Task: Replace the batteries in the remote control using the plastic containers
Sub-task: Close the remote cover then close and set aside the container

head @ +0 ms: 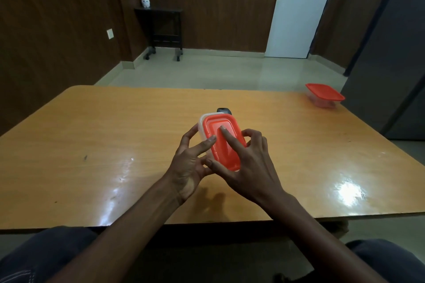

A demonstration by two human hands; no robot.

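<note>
A small clear plastic container with an orange lid [226, 128] is held tilted above the middle of the wooden table [115, 135]. My left hand [189, 163] grips its left side and bottom edge. My right hand [246, 163] holds its right side, with the index finger pressed on the lid. A dark object, possibly the remote control [224, 111], peeks out just behind the container; most of it is hidden. A second clear container with an orange lid [324, 94] stands shut at the table's far right corner.
A grey cabinet [391, 64] stands close to the table's right side. Beyond the table is tiled floor, a white door [299, 18] and a small black side table [161, 30] against the wood-panelled wall. My knees are under the near edge.
</note>
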